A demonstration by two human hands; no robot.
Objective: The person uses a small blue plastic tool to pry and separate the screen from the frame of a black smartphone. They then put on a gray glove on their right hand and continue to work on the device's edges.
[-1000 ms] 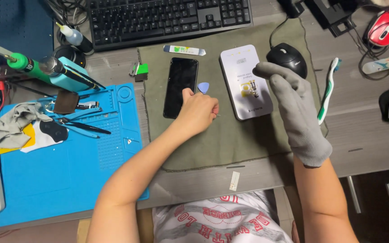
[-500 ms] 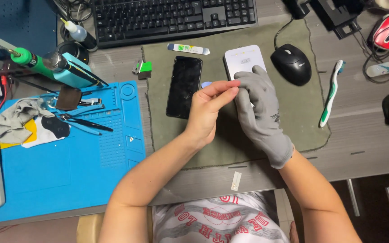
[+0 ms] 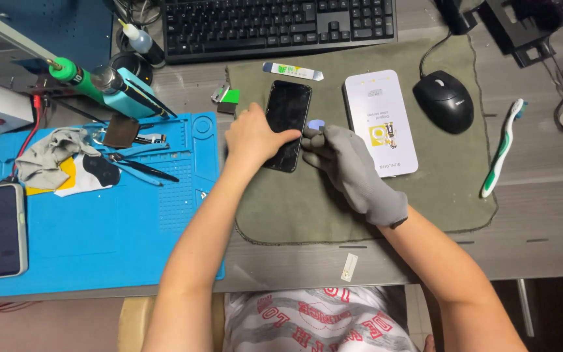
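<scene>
A black phone (image 3: 289,114) lies screen-up on the olive cloth mat (image 3: 333,208). My bare left hand (image 3: 254,135) rests on its lower left part, thumb across the glass, holding it down. My right hand (image 3: 353,171), in a grey glove, is at the phone's right edge. Its fingertips pinch a small pale-blue pick (image 3: 317,123) that touches that edge.
A white flat box (image 3: 380,124) and a black mouse (image 3: 444,101) lie to the right, with a toothbrush (image 3: 502,150) beyond them. A keyboard (image 3: 281,23) is behind. On the left, a blue work mat (image 3: 99,221) carries tweezers (image 3: 139,167), a grey rag (image 3: 52,154) and a second phone (image 3: 0,229).
The pick went from my left hand to my gloved right hand. Both hands then moved down to the phone, the left now pressing on it.
</scene>
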